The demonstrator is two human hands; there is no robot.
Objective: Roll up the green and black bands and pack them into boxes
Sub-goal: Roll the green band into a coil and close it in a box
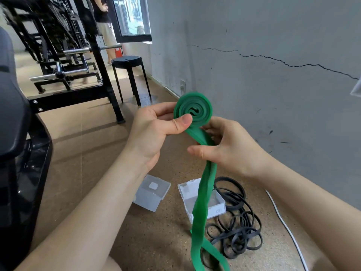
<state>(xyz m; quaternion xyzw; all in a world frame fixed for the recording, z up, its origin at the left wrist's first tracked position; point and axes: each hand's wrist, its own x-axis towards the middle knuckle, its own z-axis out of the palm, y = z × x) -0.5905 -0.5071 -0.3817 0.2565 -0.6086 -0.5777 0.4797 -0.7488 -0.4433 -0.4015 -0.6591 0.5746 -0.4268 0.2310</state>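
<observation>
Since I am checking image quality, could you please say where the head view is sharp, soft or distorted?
Head view: the green band, left hand and right hand are sharp; the weight rack is slightly soft; the window is brightest; the wide-angle lens stretches the frame edges.

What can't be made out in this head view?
Head view only.
- green band: free end cut off by the bottom edge.
- white box: inside partly hidden behind the hanging band.
- black bands: tangled, count unclear.
- left hand: fingertips hidden behind the roll.
</observation>
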